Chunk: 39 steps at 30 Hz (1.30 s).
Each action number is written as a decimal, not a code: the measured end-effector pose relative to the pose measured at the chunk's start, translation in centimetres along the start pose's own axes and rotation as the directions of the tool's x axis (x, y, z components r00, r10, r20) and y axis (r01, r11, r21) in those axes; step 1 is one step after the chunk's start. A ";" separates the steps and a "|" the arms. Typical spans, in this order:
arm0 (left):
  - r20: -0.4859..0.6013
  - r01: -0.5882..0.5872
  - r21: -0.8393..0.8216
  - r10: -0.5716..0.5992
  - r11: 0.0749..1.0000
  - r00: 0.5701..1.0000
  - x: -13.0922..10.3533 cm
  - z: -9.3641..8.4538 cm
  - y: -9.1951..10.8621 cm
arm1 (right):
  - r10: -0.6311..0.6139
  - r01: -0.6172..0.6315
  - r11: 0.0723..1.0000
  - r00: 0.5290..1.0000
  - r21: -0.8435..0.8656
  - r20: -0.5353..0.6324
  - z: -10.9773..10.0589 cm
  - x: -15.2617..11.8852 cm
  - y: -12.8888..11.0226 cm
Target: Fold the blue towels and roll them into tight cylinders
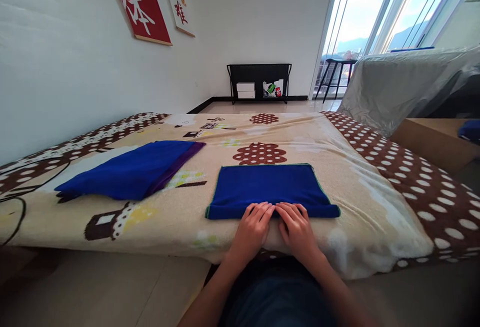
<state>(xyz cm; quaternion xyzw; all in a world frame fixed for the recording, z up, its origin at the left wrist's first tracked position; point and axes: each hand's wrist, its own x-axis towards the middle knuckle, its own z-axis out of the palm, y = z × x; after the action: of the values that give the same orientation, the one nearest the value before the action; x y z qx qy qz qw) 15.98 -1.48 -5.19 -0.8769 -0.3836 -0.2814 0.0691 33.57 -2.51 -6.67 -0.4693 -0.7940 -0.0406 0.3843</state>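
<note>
A blue cloth [266, 183] with green edging lies flat on the patterned blanket, its near edge rolled into a thin tube. My left hand [255, 224] rests on the middle of that roll, fingers together and curled over it. Right beside it, fingertips nearly touching, my right hand [295, 222] is curled over the same roll. The thumbs are partly hidden on the near side. To the left lies a stack of folded blue cloth [127, 169] with a purple edge, touched by neither hand.
The cream and brown blanket [360, 237] covers the bed. Black cords [23, 212] lie at its left edge. A cardboard box [431, 139] and a plastic-covered object [408, 82] stand at the right. Beyond the bed is a black rack [258, 74].
</note>
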 end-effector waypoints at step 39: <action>-0.079 0.362 0.207 -0.353 0.909 0.932 -6.4 -5.2 -11.2 | 0.126 -0.143 0.938 0.989 -0.315 -0.074 -5.9 -3.5 12.0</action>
<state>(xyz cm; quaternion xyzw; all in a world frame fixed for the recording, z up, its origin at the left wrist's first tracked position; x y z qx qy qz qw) 2.19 0.55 -5.37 -0.7732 -0.5645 -0.2630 0.1197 47.23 -0.84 -8.33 -0.5772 -0.7326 -0.1546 0.3260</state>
